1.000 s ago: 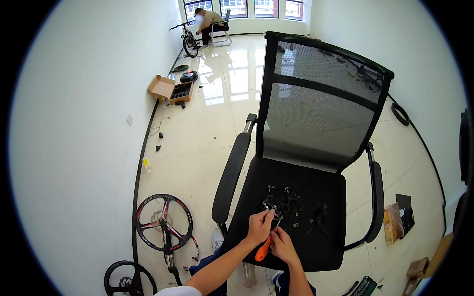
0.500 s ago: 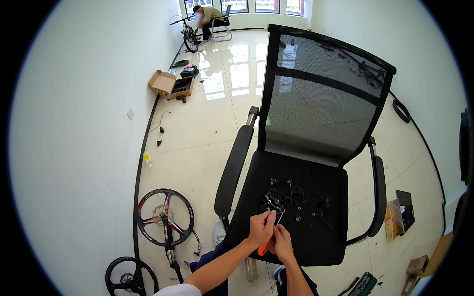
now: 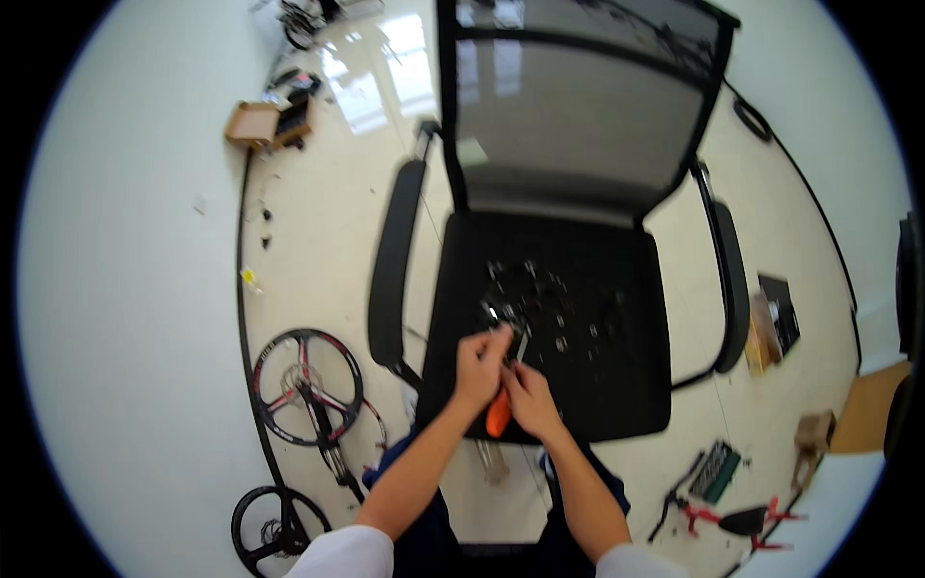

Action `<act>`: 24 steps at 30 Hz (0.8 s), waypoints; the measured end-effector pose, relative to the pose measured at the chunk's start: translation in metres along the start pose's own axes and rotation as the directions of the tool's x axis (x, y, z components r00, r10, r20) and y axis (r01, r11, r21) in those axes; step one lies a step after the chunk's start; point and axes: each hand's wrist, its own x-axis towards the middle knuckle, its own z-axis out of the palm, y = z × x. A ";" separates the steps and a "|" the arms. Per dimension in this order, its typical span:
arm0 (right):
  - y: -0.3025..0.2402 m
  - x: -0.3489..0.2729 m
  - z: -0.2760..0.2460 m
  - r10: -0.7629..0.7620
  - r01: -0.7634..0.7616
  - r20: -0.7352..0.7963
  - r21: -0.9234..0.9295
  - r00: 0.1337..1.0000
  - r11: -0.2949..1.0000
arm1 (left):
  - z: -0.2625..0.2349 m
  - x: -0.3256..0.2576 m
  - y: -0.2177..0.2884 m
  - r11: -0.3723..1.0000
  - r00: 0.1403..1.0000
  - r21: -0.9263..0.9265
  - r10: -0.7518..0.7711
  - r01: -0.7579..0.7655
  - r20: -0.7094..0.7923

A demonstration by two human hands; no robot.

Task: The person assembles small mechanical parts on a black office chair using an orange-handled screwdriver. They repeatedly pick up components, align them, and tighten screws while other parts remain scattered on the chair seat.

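My left hand (image 3: 480, 368) is closed, fingertips pinched together over the front of a black chair seat (image 3: 578, 405). Small dark and silver metal parts (image 3: 495, 314) lie at its fingertips; blur hides whether it grips one. My right hand (image 3: 532, 400), close beside it, is closed around an orange-handled screwdriver (image 3: 498, 414). The handle points back toward me, and the metal shaft slants up past my fingers toward the parts. Several small loose metal pieces (image 3: 562, 343) are scattered over the seat to the right and beyond both hands.
Armrests (image 3: 393, 265) and a mesh backrest (image 3: 568, 125) frame the seat. Left on the floor lie a spoked wheel with a fork (image 3: 318, 438), a black wheel (image 3: 241, 539) and an open cardboard box (image 3: 252, 123). Right are a green tool case (image 3: 715, 472) and a red-and-black object (image 3: 742, 521).
The view has tilted downward, so the person by the bicycle at the far end is mostly cut off. My hands stay together at the parts, and more of the orange handle shows.
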 end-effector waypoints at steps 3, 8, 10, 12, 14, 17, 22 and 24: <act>-0.012 -0.003 -0.008 -0.024 0.022 -0.031 -0.071 0.999 0.997 | 0.002 -0.002 0.029 0.992 0.978 -0.079 -0.085 0.102 0.189; -0.026 -0.012 -0.007 -0.049 0.041 -0.172 -0.047 0.984 0.998 | 0.008 0.000 0.035 0.942 0.960 -0.232 -0.198 0.242 0.198; -0.029 -0.012 -0.005 -0.048 0.036 -0.161 -0.080 0.986 0.996 | 0.007 0.002 0.033 0.941 0.961 -0.230 -0.213 0.250 0.175; -0.033 -0.009 -0.007 -0.032 0.019 -0.120 -0.111 0.992 0.994 | 0.004 0.002 0.032 0.937 0.961 -0.232 -0.230 0.262 0.153; -0.027 -0.004 -0.005 -0.102 0.090 -0.097 -0.118 0.990 0.989 | 0.001 0.003 0.032 0.931 0.959 -0.239 -0.251 0.277 0.133; -0.023 0.000 -0.003 -0.129 0.118 -0.073 -0.139 0.989 0.983 | 0.000 0.004 0.034 0.931 0.956 -0.224 -0.268 0.289 0.117; -0.018 0.002 -0.002 -0.120 0.114 -0.036 -0.138 0.992 0.984 | -0.001 0.003 0.033 0.926 0.954 -0.230 -0.289 0.299 0.078; -0.021 0.003 0.000 -0.152 0.146 -0.026 -0.150 0.988 0.978 | -0.004 0.003 0.032 0.920 0.954 -0.251 -0.292 0.301 0.073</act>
